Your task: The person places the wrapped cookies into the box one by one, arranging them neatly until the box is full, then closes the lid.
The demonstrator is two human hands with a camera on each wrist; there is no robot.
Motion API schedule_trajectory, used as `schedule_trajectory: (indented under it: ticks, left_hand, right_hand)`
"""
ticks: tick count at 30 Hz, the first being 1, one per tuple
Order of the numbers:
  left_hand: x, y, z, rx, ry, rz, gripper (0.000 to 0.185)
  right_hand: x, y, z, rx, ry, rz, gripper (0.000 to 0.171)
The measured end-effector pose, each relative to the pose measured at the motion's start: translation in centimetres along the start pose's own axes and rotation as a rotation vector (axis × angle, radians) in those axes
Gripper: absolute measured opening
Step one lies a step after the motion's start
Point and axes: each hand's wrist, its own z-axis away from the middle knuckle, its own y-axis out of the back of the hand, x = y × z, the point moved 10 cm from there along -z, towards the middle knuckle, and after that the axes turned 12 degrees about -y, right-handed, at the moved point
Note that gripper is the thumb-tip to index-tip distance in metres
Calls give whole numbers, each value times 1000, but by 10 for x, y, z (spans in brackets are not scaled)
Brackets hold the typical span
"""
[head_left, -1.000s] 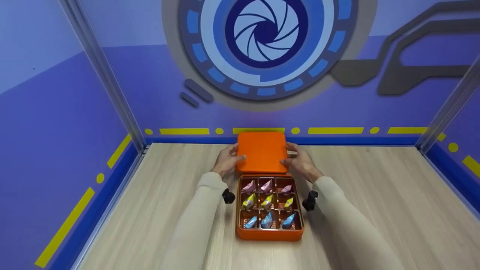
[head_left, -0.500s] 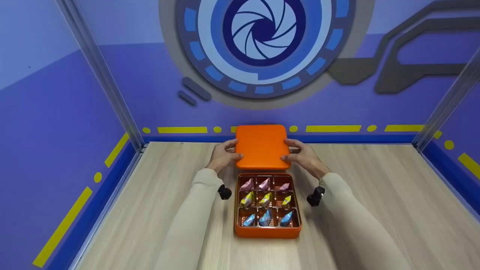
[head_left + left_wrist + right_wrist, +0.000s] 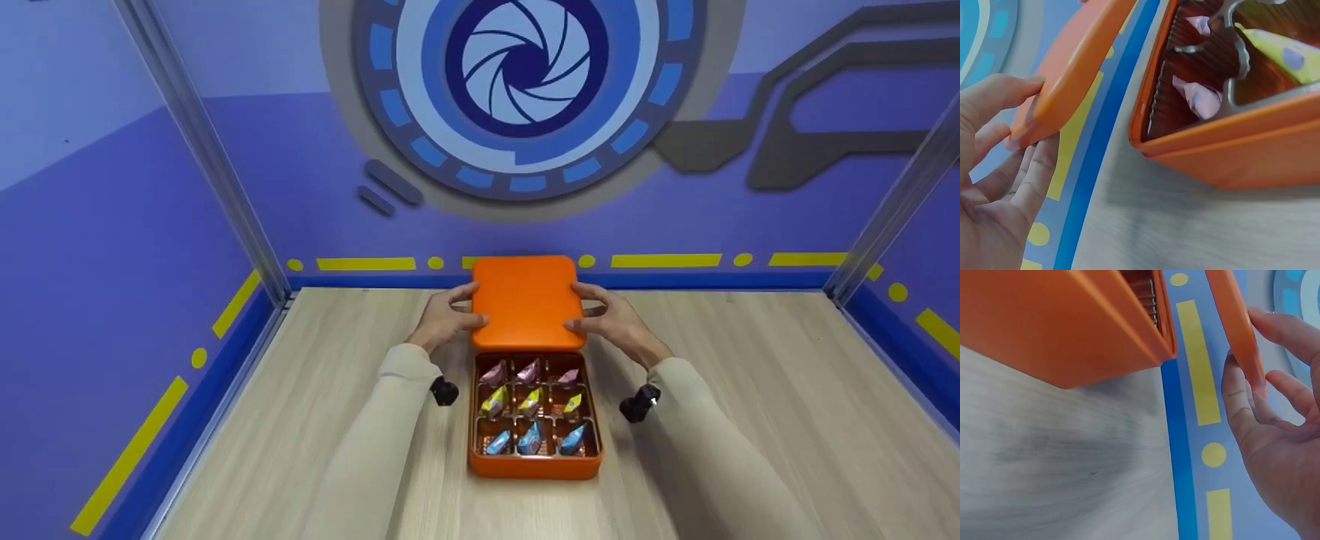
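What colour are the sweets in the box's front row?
Blue wrappers, in the orange box; clearest in the head view.

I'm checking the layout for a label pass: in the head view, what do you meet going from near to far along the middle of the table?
Blue candies → yellow candies → pink candies, all in the orange box → orange lid held by both hands → blue wall.

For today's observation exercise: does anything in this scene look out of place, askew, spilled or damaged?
Nothing stands out. The lid is held off the box by the left hand and right hand, clear of the rim. The nine sweets sit one per compartment, in rows by colour, none spilled.
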Motion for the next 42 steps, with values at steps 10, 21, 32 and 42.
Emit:
schedule_trajectory:
  ticks: [10, 21, 32, 42]
  left_hand:
    - [8, -2, 10, 6, -14, -8, 77]
    - [12, -5, 32, 34, -19, 50, 79]
    - [20, -3, 53, 73, -55, 85, 75]
    - [20, -9, 77, 67, -57, 78, 75]
  right_hand:
    - [-1, 3, 11, 42, -3, 16, 78]
    - [-1, -5, 31, 36, 21, -37, 75]
    - [-6, -11, 53, 70, 21, -8, 75]
    - [-6, -17, 76, 114, 24, 48, 73]
